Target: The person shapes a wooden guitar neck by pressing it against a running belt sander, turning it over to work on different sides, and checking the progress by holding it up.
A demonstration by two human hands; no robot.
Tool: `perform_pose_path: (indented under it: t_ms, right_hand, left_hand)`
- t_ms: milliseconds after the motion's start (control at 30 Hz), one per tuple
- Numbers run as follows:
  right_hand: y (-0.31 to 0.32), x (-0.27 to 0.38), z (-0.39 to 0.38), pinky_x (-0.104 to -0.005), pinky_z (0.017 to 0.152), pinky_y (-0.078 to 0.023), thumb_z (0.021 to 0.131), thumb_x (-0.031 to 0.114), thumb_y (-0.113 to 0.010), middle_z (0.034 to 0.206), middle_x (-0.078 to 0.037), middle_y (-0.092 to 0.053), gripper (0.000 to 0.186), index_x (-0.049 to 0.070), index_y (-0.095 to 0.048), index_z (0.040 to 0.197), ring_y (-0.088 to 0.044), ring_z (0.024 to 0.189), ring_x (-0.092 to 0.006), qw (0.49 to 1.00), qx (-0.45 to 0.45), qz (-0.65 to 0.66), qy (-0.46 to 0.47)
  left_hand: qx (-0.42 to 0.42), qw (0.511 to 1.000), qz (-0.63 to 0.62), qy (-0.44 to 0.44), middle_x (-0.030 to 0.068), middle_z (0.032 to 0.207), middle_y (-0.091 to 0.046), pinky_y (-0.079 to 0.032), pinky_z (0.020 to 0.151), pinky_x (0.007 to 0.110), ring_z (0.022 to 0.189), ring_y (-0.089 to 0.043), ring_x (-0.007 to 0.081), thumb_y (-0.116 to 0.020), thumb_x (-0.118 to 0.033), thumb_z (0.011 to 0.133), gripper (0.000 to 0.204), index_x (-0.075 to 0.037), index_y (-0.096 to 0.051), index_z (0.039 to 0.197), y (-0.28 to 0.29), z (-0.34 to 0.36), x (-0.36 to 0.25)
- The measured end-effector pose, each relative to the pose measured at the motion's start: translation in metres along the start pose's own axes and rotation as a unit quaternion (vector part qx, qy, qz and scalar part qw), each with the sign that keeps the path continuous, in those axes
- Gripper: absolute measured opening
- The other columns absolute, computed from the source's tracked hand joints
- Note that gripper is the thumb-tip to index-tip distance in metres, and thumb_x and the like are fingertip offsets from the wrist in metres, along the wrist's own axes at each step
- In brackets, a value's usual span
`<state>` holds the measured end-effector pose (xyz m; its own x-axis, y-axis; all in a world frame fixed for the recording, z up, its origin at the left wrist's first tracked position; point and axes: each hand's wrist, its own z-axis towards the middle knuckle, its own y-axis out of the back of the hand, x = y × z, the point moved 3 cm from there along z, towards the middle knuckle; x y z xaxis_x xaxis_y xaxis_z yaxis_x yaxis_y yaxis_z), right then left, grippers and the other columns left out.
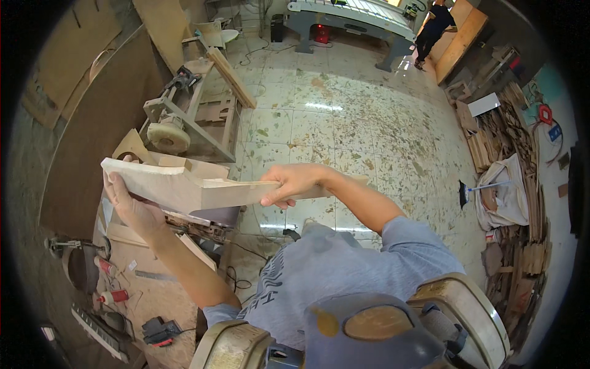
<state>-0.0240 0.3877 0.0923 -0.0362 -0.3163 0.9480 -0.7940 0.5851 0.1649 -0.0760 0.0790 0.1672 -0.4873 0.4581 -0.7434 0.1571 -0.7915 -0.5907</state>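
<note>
Both of my hands hold a long, pale wooden piece (163, 184) up in front of me. Its left part is broad; past a bend it narrows toward the right. My left hand (136, 206) supports the broad end, thumb and fingers around its lower edge and outer side. Around the narrow part my right hand (295, 183) is closed, and the wood's tip shows beyond my right wrist. Beneath the piece lies a machine with a dark, flat surface (218, 216), partly hidden by the wood. A smaller wooden offcut (175, 162) shows just behind the piece's upper edge.
To the left stand a workbench (175, 301) with red bottles (114, 296) and a black-and-red tool (161, 332), and a wooden frame with a round disc (168, 136). Scrap wood (522, 277) and a white sack (507, 197) line the right. Far off, a person (435, 31) stands near a large machine (353, 18).
</note>
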Motion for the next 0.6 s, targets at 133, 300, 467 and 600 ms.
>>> perform_pose_path:
  t_ms: [133,300,467,600]
  right_hand:
    - [-0.002,0.005,-0.004,-0.0276,0.05,-0.046,0.095,0.04,-0.068,0.07,-0.005,-0.063,0.038,0.003,-0.063,0.1,-0.059,0.055,-0.0111,1.0,0.002,-0.014,-0.018]
    - [-0.003,0.008,-0.015,-0.0266,0.051,-0.045,0.094,0.04,-0.069,0.072,-0.003,-0.061,0.038,0.003,-0.064,0.099,-0.059,0.061,-0.0102,0.999,-0.033,0.003,-0.035]
    - [0.002,0.004,-0.025,-0.026,0.052,-0.045,0.092,0.042,-0.07,0.071,-0.002,-0.06,0.038,0.004,-0.065,0.098,-0.058,0.063,-0.0096,0.998,-0.05,-0.006,-0.044]
    - [0.008,0.001,-0.03,-0.027,0.051,-0.046,0.092,0.043,-0.07,0.068,-0.003,-0.061,0.039,0.005,-0.065,0.097,-0.058,0.058,-0.0105,0.997,-0.057,-0.03,-0.052]
  left_hand:
    - [-0.005,0.999,0.018,-0.026,0.0165,0.11,-0.067,-0.056,0.084,0.034,0.094,-0.067,0.0218,-0.055,-0.023,0.105,0.035,0.001,-0.056,0.13,0.002,0.007,-0.009]
    - [-0.01,1.0,0.018,-0.005,0.0146,0.1,-0.067,-0.056,0.081,0.034,0.089,-0.067,0.021,-0.058,-0.023,0.104,0.03,0.001,-0.061,0.122,0.003,0.015,-0.01]
    - [-0.012,0.998,0.056,-0.024,0.0142,0.096,-0.065,-0.059,0.078,0.037,0.086,-0.068,0.0243,-0.06,-0.025,0.103,0.029,0.002,-0.061,0.113,0.016,0.029,0.001]
    - [-0.001,0.996,0.078,-0.045,0.0136,0.091,-0.065,-0.061,0.076,0.037,0.082,-0.069,0.0256,-0.061,-0.026,0.102,0.029,0.002,-0.062,0.11,0.017,0.031,0.007]
